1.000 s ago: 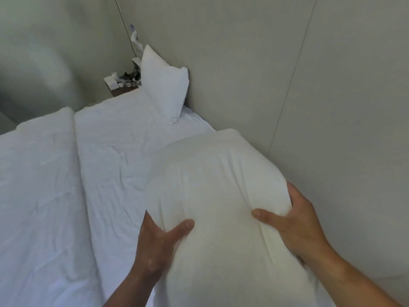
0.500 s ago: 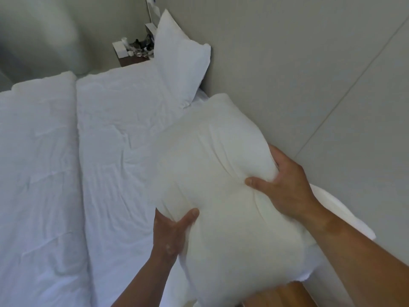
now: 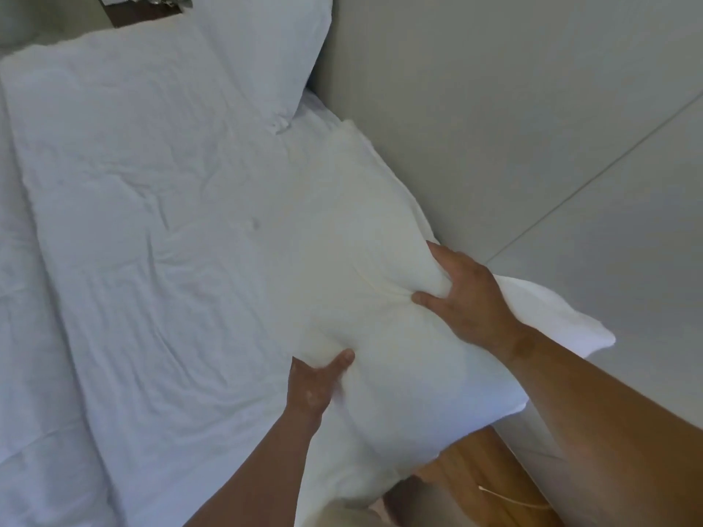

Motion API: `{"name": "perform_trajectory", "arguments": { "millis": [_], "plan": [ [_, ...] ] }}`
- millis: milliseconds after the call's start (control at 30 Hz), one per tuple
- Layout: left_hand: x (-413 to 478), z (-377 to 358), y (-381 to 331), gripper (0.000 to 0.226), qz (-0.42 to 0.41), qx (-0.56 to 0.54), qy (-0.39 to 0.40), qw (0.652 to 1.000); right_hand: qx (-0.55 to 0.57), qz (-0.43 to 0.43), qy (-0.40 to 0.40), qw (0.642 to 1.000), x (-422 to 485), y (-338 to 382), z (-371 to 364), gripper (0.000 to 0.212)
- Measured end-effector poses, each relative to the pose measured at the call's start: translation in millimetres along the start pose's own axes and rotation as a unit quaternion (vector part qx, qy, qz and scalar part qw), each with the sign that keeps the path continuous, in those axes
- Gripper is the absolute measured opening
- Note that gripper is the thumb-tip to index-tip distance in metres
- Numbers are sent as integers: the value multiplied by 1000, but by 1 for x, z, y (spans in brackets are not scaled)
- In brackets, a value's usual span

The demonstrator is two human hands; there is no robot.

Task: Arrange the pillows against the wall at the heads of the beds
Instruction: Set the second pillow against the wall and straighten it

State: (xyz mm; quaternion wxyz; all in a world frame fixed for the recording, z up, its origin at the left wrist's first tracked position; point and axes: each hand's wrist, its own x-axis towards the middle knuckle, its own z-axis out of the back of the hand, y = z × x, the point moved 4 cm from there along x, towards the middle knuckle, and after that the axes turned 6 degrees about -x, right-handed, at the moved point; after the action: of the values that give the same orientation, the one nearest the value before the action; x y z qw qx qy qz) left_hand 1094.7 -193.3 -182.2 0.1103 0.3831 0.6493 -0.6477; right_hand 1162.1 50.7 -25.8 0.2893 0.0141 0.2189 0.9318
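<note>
While both hands grip it, the near pillow (image 3: 380, 298) sits low at the bed's (image 3: 133, 260) head, its right edge near the wall (image 3: 494, 127), not yet set upright. Left hand (image 3: 315, 386) is closed on the near-left edge, thumb pressed into the fabric; right hand (image 3: 464, 298) bunches the right side, fingers curled. Wooden floor (image 3: 475, 469) shows nearest. Farther along, a second pillow (image 3: 266, 55) already stands leaning on the wall. Judgement: one placed, this one mid-placement; others cannot be told.

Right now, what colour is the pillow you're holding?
Plain off-white, slightly creamier than the bluish-white bed sheet; the held pillow shows only in the head view.
</note>
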Motion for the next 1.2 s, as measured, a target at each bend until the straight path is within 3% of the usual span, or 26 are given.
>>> {"name": "perform_trajectory", "arguments": {
  "millis": [167, 233, 267, 333, 400, 500, 567, 667, 733, 767, 833, 933, 1033, 1200],
  "plan": [
    [28, 1, 27, 80, 136, 108, 72, 982, -16, -58, 41, 997, -2, -57, -36, 83],
    [42, 11, 15, 92, 166, 162, 57, 971, -16, -75, 63, 995, -12, -78, -45, 84],
    [50, 16, 1, 108, 154, 194, 29, 968, -17, -80, 70, 994, -18, -86, -48, 83],
    [68, 17, -44, 123, 79, 298, -29, 951, -17, -87, 73, 993, -24, -96, -53, 83],
    [81, -5, -99, 106, -44, 378, -43, 924, -17, -84, 69, 994, -23, -99, -55, 83],
    [86, -76, -169, 90, -251, 454, 68, 852, -13, -77, 70, 994, -20, -92, -51, 84],
    [86, -135, -197, 85, -347, 531, 192, 749, -12, -77, 77, 994, -22, -85, -51, 85],
    [93, -215, -212, 92, -403, 702, 320, 492, -7, -82, 88, 993, -24, -82, -49, 85],
    [109, -249, -210, 99, -360, 799, 346, 336, -9, -79, 98, 992, -24, -80, -45, 86],
    [120, -261, -206, 103, -314, 839, 348, 276, -6, -78, 104, 992, -24, -79, -44, 86],
    [144, -276, -203, 111, -222, 890, 340, 205, -11, -69, 114, 991, -26, -75, -43, 86],
    [170, -286, -199, 123, -167, 912, 335, 169, -22, -67, 123, 990, -27, -82, -45, 88],
    [187, -289, -189, 124, -162, 911, 336, 177, 41, -108, 139, 984, -27, -103, -42, 97],
    [203, -274, -179, 97, -191, 902, 333, 196, 104, -193, 169, 961, -29, -142, -42, 119]
  ]
}}
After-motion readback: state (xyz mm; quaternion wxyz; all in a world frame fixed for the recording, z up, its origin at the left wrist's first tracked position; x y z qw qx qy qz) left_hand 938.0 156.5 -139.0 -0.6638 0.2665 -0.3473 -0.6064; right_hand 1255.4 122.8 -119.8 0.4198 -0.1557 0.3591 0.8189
